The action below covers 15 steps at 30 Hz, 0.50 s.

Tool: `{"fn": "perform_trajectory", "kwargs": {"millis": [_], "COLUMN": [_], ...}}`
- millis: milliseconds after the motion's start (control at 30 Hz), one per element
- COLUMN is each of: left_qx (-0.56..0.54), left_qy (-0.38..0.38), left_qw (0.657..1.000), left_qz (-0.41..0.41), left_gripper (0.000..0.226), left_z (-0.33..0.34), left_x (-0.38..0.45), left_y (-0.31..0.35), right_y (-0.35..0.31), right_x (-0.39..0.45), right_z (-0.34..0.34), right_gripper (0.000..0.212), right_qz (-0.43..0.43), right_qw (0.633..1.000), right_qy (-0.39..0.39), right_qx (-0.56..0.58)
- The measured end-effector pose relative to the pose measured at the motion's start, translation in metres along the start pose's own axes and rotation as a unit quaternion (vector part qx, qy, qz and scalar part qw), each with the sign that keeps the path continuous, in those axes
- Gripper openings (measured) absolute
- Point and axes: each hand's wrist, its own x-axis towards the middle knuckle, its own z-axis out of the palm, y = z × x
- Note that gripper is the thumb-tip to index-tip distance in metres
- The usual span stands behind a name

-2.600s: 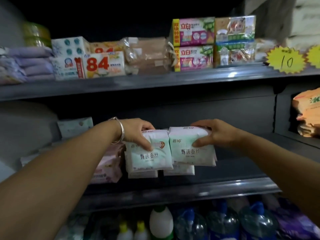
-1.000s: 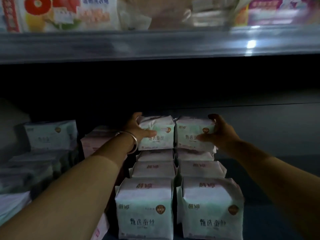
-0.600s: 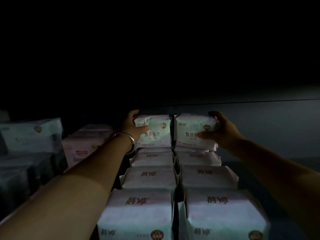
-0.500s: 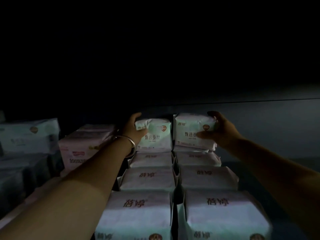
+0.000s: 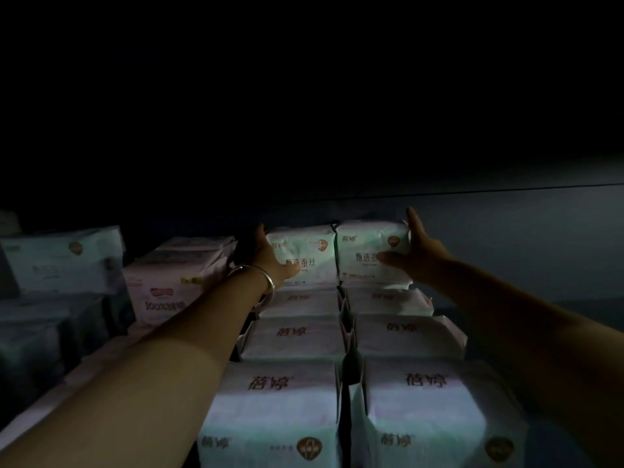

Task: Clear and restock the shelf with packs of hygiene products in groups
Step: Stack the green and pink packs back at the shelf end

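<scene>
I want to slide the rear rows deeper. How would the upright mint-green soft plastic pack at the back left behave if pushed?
The upright mint-green soft plastic pack looks pillowy and crinkled, so it would probably dent rather than resist. It stands on packs lying flat, so a high push may tip it backward. The left hand flanks it with relaxed fingers, suggesting it is light.

Dim shelf (image 5: pixel 557 332); pale-green packs (image 5: pixel 408 332) in rows; pink packs (image 5: pixel 169 282) left
</scene>
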Motion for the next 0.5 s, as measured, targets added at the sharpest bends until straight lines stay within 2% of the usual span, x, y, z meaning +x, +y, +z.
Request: {"fn": "perform_trajectory", "kwargs": {"millis": [133, 233, 333, 400, 500], "left_qx": [0.004, 0.036, 0.102, 0.134, 0.163], "left_qy": [-0.005, -0.014, -0.026, -0.036, -0.063], "left_qw": [1.000, 0.999, 0.993, 0.986, 0.976], "left_qz": [-0.004, 0.013, 0.057, 0.091, 0.129], "left_gripper": [0.118, 0.112, 0.086, 0.065, 0.054], "left_z": [-0.006, -0.014, -0.026, -0.035, -0.043], "left_x": [-0.009, -0.029, -0.063, -0.096, -0.150], "left_y": [0.005, 0.015, 0.028, 0.040, 0.059], "right_y": [-0.006, -0.010, -0.013, -0.013, -0.014], "right_x": [-0.016, -0.038, -0.070, -0.095, -0.140], "right_z": [-0.011, -0.026, -0.040, -0.049, -0.062], "right_gripper": [0.097, 0.078, 0.057, 0.051, 0.049], "right_qz": [-0.003, -0.026, -0.053, -0.070, -0.086], "right_qw": [0.999, 0.994, 0.985, 0.979, 0.974], "right_qy": [0.021, 0.018, 0.011, -0.004, -0.026], "right_qx": [-0.046, -0.108, -0.161, -0.193, -0.209]}}
